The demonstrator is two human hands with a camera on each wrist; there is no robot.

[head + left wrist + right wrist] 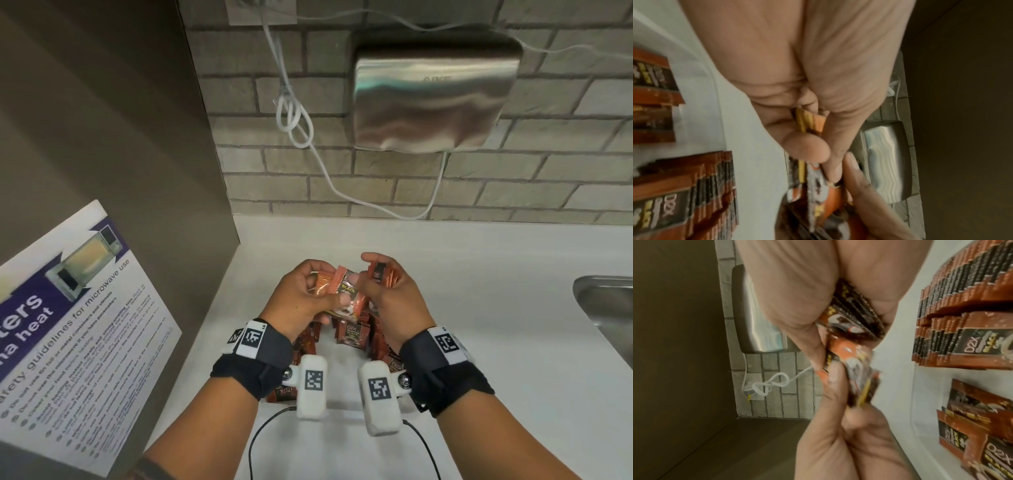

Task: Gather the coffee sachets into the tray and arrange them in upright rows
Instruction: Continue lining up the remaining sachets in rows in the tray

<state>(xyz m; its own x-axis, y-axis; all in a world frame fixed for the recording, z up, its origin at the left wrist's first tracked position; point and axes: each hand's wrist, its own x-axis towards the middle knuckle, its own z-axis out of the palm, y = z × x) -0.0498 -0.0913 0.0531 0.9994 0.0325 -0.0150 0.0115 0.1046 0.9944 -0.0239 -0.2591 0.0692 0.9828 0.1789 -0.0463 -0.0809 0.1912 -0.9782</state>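
Note:
Both hands hover close together over a white tray [342, 368] on the counter. My left hand [317, 291] grips a small bunch of orange-and-black coffee sachets [327, 286], which the left wrist view shows as a bunch [807, 123] pinched under the thumb. A thicker stack [380, 274] sits in my right hand [376, 279], its edges [855, 316] lying in the palm. One sachet [349, 293] lies tilted between the two hands, touched by fingers of both [855, 369]. Upright rows of sachets [351, 334] stand in the tray below [962, 305], partly hidden by my wrists.
A steel hand dryer [435, 99] hangs on the brick wall, with a knotted white cable [298, 113] beside it. A steel sink [606, 301] sits at the right. A brown panel with a microwave safety poster [68, 325] closes the left side.

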